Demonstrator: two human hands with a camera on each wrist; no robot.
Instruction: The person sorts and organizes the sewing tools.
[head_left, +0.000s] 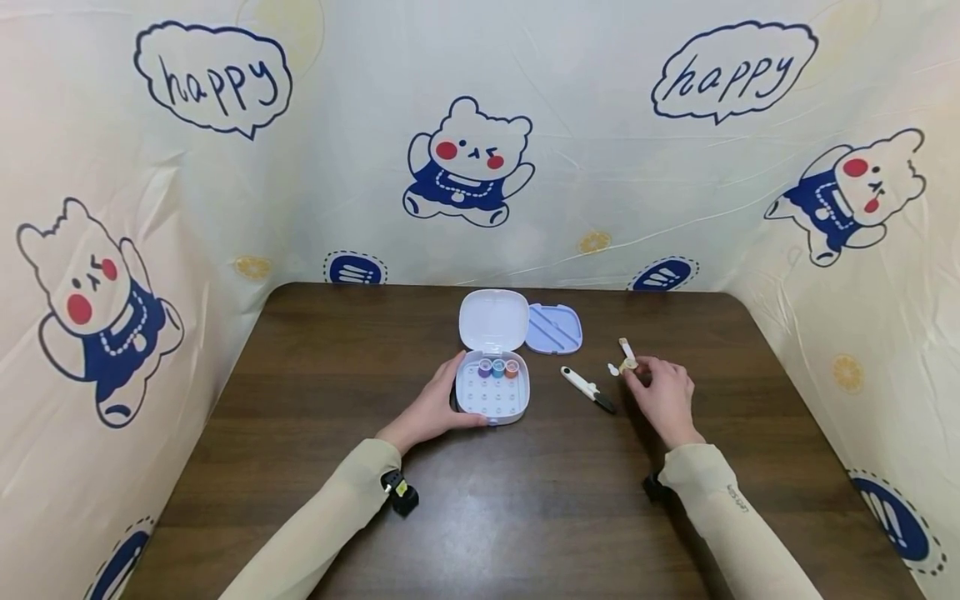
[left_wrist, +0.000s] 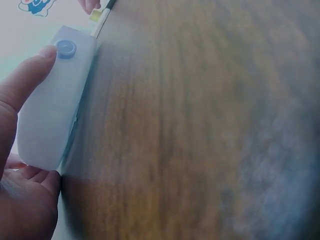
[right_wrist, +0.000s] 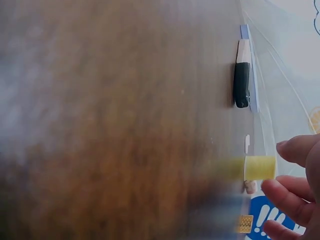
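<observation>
Sleeves (head_left: 322,521) up front; L hand (head_left: 431,408) grips box (left_wrist: 55,110) w/ 3 pots (head_left: 498,368); R hand (head_left: 665,398), grip parted, at yellow pot (right_wrist: 261,167), b/w tool (head_left: 587,389) nearby on counter (head_left: 525,517).

In the left wrist view the left hand (head_left: 429,407) gets cut off by the edge, and the inside of the white case (left_wrist: 52,110) is hidden. The right hand (head_left: 663,398) is chopped off in the right wrist view too, and whether the yellow piece (right_wrist: 261,167) is being gripped can't be made out. The tabletop (left_wrist: 175,125) is badly blurred in both wrist shots. The print (head_left: 738,498) on the right sleeve (head_left: 712,517) is too small to be read tbh.
</observation>
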